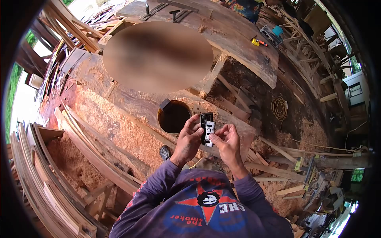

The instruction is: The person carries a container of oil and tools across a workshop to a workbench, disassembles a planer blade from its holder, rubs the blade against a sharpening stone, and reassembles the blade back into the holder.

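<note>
My left hand [187, 139] is closed around the left side of a small black flat part [204, 117] in front of my chest. A silver slotted metal plate [209, 133] lies against its face, with dark cut-outs along it. My right hand [227, 143] pinches the lower right edge of the silver plate between thumb and fingers. Just beyond my left hand is a dark round container [174, 118] on the workbench, with a dark block [166, 105] on its rim.
Sawdust covers the workbench [131, 99] and floor. Long boards [51, 186] are stacked at left. A coiled cable [279, 108] lies at right. A yellow tape measure [255, 42] rests on the far table [238, 37]. A blurred oval hides part of the bench.
</note>
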Demonstrator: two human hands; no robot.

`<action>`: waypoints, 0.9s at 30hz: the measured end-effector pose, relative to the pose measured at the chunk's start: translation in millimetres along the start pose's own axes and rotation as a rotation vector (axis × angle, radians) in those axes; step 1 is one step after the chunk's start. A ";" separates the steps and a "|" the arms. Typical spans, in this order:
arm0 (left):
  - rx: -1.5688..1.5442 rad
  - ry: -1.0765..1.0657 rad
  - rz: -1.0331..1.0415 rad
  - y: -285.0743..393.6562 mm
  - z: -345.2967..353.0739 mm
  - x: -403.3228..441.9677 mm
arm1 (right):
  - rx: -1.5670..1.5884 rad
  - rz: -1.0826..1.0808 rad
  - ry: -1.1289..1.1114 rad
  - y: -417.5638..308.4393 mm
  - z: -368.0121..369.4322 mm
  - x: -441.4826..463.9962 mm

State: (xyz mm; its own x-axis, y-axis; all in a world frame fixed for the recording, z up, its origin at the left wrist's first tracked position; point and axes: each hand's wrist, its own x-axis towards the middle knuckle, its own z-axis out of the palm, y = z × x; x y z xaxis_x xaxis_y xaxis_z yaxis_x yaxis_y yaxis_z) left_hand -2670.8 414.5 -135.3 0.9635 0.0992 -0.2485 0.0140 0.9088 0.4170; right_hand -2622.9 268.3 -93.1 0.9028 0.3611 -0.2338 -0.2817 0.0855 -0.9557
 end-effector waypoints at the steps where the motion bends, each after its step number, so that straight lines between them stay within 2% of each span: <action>1: 0.002 0.001 -0.003 -1.9 -1.7 0.6 | -0.043 -0.049 0.014 -1.7 2.5 -1.9; 3: -0.042 -0.016 0.007 -6.0 -5.7 2.1 | -0.084 -0.093 0.029 -3.4 6.1 -5.7; 5: -0.056 -0.007 0.031 -3.2 4.7 -0.3 | -0.272 -0.197 0.063 -3.6 8.4 -9.1; 7: -0.071 -0.006 0.058 -3.1 10.1 0.9 | -0.283 -0.207 0.077 -3.7 9.6 -9.0; 11: 0.202 -0.094 0.182 -10.7 1.7 1.4 | -0.303 -0.180 0.085 -6.5 12.7 -7.7; 12: 0.202 -0.111 0.130 -6.3 1.2 0.4 | -0.267 -0.174 0.041 -8.0 11.1 -6.6; 13: 0.207 -0.139 0.080 -1.4 -0.1 0.2 | -0.370 -0.150 0.036 -1.0 3.3 -3.8; 15: 0.349 -0.238 0.135 3.0 -1.2 1.6 | -0.479 -0.137 0.023 -9.7 0.3 -2.6; 17: 0.386 -0.189 0.090 9.3 5.2 -4.1 | -0.500 -0.155 0.004 -8.5 -4.8 2.4; 21: 0.494 -0.139 0.142 10.3 6.1 -2.4 | -0.542 -0.120 -0.041 -14.5 -7.4 6.2; 23: 0.455 -0.123 0.111 11.3 3.2 -1.5 | -0.565 -0.113 -0.063 -23.8 -3.0 6.5; 27: 0.464 -0.062 0.081 17.5 3.8 -4.2 | -0.644 -0.146 0.012 -34.6 4.5 0.0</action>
State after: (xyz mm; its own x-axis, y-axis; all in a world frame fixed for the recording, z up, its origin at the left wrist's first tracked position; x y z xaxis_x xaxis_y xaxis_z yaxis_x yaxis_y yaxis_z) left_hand -2673.5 428.4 -123.6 0.9805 0.1250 -0.1518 0.0420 0.6209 0.7827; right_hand -2614.6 269.6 -59.3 0.9215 0.3773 -0.0923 0.0912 -0.4412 -0.8928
